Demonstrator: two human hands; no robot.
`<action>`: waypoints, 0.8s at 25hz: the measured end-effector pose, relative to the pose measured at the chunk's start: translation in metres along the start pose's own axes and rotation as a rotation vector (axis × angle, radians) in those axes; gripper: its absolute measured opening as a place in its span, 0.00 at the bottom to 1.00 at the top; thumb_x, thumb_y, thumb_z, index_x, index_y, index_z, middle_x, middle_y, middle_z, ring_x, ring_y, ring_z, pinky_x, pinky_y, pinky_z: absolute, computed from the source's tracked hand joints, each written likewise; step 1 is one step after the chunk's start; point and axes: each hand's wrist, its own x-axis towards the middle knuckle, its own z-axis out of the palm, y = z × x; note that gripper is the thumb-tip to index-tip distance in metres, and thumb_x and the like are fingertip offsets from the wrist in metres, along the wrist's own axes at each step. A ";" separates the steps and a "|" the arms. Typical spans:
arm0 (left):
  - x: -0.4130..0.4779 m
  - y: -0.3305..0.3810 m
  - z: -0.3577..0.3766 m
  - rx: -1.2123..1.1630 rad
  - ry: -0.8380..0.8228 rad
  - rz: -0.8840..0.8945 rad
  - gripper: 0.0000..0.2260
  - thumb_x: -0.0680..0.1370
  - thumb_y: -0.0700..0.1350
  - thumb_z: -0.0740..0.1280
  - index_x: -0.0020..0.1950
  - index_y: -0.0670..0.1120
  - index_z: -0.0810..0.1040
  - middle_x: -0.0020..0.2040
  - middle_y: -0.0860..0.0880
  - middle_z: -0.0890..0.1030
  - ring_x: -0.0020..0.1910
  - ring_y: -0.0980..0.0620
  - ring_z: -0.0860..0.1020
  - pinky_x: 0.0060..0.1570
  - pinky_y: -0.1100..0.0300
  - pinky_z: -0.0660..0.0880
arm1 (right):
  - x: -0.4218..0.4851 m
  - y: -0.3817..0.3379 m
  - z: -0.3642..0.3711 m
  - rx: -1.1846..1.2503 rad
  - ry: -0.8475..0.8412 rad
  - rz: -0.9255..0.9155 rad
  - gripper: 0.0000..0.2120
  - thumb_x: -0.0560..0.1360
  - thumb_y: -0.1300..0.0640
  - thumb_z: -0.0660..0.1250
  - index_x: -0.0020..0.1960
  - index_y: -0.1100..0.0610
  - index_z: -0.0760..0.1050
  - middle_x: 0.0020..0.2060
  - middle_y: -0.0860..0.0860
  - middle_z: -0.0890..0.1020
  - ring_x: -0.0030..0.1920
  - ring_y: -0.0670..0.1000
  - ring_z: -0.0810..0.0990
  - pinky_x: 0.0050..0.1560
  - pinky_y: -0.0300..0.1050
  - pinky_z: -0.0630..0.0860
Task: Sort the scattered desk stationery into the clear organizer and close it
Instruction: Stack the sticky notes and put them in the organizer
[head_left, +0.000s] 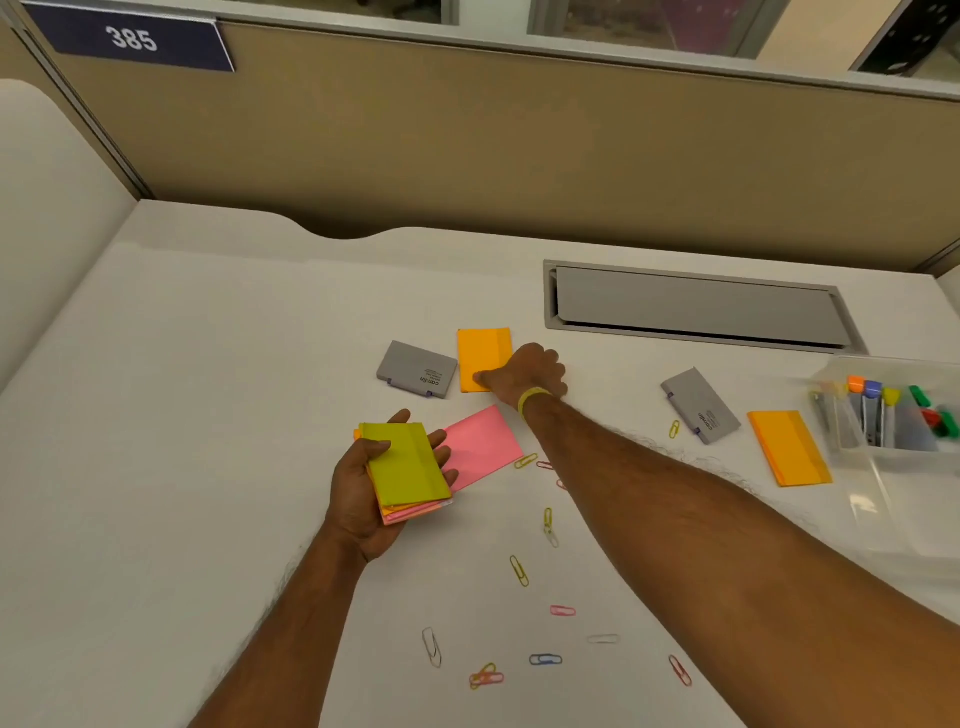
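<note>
My left hand (358, 499) holds a stack of sticky-note pads (408, 470), lime green on top, orange and pink beneath. My right hand (527, 376) reaches across the desk, fingers curled, its thumb on the near right corner of an orange pad (480, 353). A pink pad (485, 449) lies flat between my hands. A second orange pad (787, 447) lies at the right, beside the clear organizer (878, 457), which stands open with coloured pins and clips inside. Several paper clips (519, 571) are scattered on the near desk.
Two grey flat cases (415, 370) (701, 405) lie on the white desk. A grey cable hatch (696, 306) is set into the desk behind them. A tan partition wall runs along the back.
</note>
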 end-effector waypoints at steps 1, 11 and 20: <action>0.001 0.000 0.000 0.000 0.009 0.001 0.21 0.78 0.46 0.54 0.71 0.49 0.70 0.64 0.34 0.75 0.50 0.38 0.82 0.49 0.41 0.79 | 0.001 0.000 -0.002 0.024 -0.008 0.009 0.36 0.64 0.42 0.78 0.64 0.58 0.69 0.63 0.57 0.72 0.64 0.60 0.71 0.63 0.57 0.70; -0.005 -0.003 0.005 0.013 0.007 0.011 0.26 0.74 0.48 0.59 0.72 0.49 0.69 0.60 0.35 0.79 0.51 0.38 0.82 0.49 0.41 0.79 | -0.008 0.038 -0.017 0.652 0.026 -0.051 0.10 0.73 0.60 0.71 0.54 0.60 0.79 0.48 0.58 0.83 0.44 0.57 0.83 0.48 0.55 0.82; -0.027 -0.024 0.026 0.119 -0.020 0.071 0.29 0.68 0.59 0.72 0.65 0.49 0.73 0.56 0.39 0.81 0.49 0.39 0.82 0.45 0.43 0.80 | -0.149 0.067 -0.029 1.028 -0.474 -0.097 0.11 0.77 0.64 0.65 0.59 0.58 0.73 0.35 0.57 0.81 0.30 0.50 0.80 0.32 0.41 0.79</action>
